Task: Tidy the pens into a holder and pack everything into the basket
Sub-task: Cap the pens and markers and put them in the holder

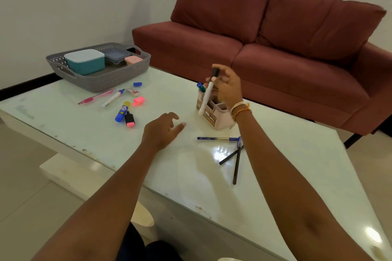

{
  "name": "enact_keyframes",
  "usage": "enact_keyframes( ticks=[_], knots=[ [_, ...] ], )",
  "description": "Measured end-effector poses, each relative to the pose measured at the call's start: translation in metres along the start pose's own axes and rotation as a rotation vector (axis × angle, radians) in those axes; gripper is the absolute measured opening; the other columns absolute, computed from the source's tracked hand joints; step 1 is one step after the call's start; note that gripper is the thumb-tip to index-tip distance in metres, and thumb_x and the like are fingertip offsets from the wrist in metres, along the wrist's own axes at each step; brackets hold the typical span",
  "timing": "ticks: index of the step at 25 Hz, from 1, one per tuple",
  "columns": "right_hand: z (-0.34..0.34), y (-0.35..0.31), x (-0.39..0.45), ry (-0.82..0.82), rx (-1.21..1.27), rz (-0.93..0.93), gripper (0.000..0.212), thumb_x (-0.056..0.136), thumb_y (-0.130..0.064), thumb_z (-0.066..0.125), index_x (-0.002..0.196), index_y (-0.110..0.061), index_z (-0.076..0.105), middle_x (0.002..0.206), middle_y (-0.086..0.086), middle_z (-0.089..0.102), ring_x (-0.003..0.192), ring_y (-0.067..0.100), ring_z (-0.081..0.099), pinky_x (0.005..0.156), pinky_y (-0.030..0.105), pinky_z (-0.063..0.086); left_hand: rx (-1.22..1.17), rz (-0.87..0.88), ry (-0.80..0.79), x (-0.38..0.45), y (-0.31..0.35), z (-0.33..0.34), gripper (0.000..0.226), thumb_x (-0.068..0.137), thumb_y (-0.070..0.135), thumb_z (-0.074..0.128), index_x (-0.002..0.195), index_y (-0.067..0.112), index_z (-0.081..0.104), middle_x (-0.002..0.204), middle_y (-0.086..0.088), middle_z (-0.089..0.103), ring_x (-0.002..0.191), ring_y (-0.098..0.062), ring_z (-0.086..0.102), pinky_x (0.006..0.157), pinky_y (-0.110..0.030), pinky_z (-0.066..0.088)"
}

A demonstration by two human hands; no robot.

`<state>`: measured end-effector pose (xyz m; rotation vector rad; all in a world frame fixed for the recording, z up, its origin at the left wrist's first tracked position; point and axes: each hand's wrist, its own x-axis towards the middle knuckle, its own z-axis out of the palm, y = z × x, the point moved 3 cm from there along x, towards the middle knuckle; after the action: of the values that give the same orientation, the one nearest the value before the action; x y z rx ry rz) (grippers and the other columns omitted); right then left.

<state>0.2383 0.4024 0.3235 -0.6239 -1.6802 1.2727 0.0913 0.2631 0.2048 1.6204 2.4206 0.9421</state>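
The right hand (228, 89) pinched a white marker (207, 94) above the holder (214, 113), label partly reading "UPEL"; the left hand (162, 131) hovered, fingers relaxed.

A dark red two-seat sofa (265, 44) stands behind the pale glossy table (180, 176), against a white wall (74, 2)

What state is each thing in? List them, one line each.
right hand: holds white marker, tilted, above pen holder
left hand: open, holds nothing
pen holder: upright, pens inside
grey basket: holds three lidded boxes
pink highlighter: lying, uncapped
pink cap: loose on table
blue pen: lying on table
two black pens: lying on table
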Motion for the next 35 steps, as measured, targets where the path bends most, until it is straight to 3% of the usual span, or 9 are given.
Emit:
enact_keyframes(
  ticks=[3,7,11,13,18,25,28,30,35],
  knots=[
    [-0.035,-0.014,0.014,0.106,-0.161,-0.076,0.038,0.089,0.01,0.046,0.119,-0.01,0.057,0.086,0.013,0.066,0.084,0.028,0.069,0.08,0.043,0.059,0.267,0.151,-0.015,-0.004,0.012,0.005,0.048,0.087,0.058,0.046,0.126,0.03,0.05,0.117,0.002,0.053,0.088,-0.019,0.063,0.071,-0.028,0.045],
    [-0.048,-0.011,0.014,0.166,-0.395,-0.094,0.04,0.085,0.008,0.051,0.115,-0.017,0.061,0.097,0.005,0.065,0.092,0.023,0.069,0.084,0.04,0.058,0.348,0.193,-0.018,-0.005,0.011,0.004,0.045,0.088,0.055,0.046,0.128,0.034,0.052,0.122,-0.002,0.05,0.106,-0.02,0.057,0.084,-0.033,0.041],
    [-0.045,0.004,0.0,0.066,-0.547,-0.088,0.036,0.08,0.008,0.061,0.106,-0.016,0.061,0.094,0.0,0.064,0.092,0.019,0.066,0.082,0.023,0.057,0.319,0.181,0.0,-0.005,0.009,0.005,0.043,0.087,0.056,0.048,0.125,0.037,0.055,0.12,0.0,0.051,0.107,-0.02,0.055,0.083,-0.033,0.04],
    [-0.043,0.012,-0.005,-0.021,-0.593,-0.063,0.038,0.078,0.009,0.062,0.103,-0.019,0.06,0.098,0.001,0.065,0.095,0.019,0.065,0.082,0.023,0.056,0.306,0.177,0.008,-0.004,0.008,0.006,0.042,0.086,0.056,0.048,0.124,0.038,0.055,0.119,0.001,0.05,0.106,-0.019,0.055,0.082,-0.032,0.04],
    [-0.041,0.018,-0.007,-0.175,-0.572,0.048,0.048,0.075,0.005,0.067,0.117,-0.016,0.059,0.105,0.006,0.067,0.103,0.025,0.065,0.09,0.037,0.056,0.28,0.165,-0.002,-0.003,0.007,0.006,0.042,0.086,0.057,0.048,0.123,0.038,0.055,0.119,0.001,0.05,0.106,-0.019,0.055,0.083,-0.033,0.041],
    [-0.006,-0.01,-0.015,-0.041,-0.478,-0.173,0.028,0.076,-0.007,0.071,0.102,-0.015,0.068,0.101,-0.007,0.067,0.098,0.009,0.065,0.089,0.025,0.054,0.075,0.052,-0.025,-0.003,-0.004,0.004,0.027,0.085,0.035,0.06,0.111,0.03,0.066,0.113,-0.001,0.055,0.106,-0.019,0.056,0.088,-0.033,0.043],
    [0.031,-0.008,-0.023,-0.072,-0.491,-0.293,0.015,0.078,-0.006,0.065,0.088,-0.013,0.073,0.08,-0.006,0.069,0.074,0.007,0.066,0.073,0.022,0.057,-0.117,0.002,0.078,-0.002,-0.012,-0.005,0.017,0.084,0.013,0.059,0.097,0.014,0.07,0.101,-0.007,0.063,0.098,-0.024,0.06,0.088,-0.039,0.049],
    [0.056,0.0,-0.024,-0.139,-0.536,-0.292,0.017,0.078,-0.003,0.061,0.085,-0.012,0.074,0.072,0.0,0.07,0.067,0.014,0.067,0.067,0.026,0.058,-0.083,-0.026,0.175,0.002,-0.017,-0.017,0.018,0.086,0.008,0.054,0.094,0.011,0.07,0.097,-0.008,0.066,0.094,-0.024,0.061,0.086,-0.033,0.049],
    [0.109,0.043,-0.008,-0.275,-0.646,-0.053,0.029,0.083,-0.002,0.049,0.093,-0.015,0.073,0.094,0.01,0.073,0.087,0.026,0.067,0.081,0.034,0.057,0.081,-0.095,0.479,0.011,-0.041,-0.057,0.023,0.084,0.007,0.055,0.102,0.008,0.071,0.099,-0.011,0.069,0.091,-0.027,0.063,0.08,-0.034,0.05]
  ],
)
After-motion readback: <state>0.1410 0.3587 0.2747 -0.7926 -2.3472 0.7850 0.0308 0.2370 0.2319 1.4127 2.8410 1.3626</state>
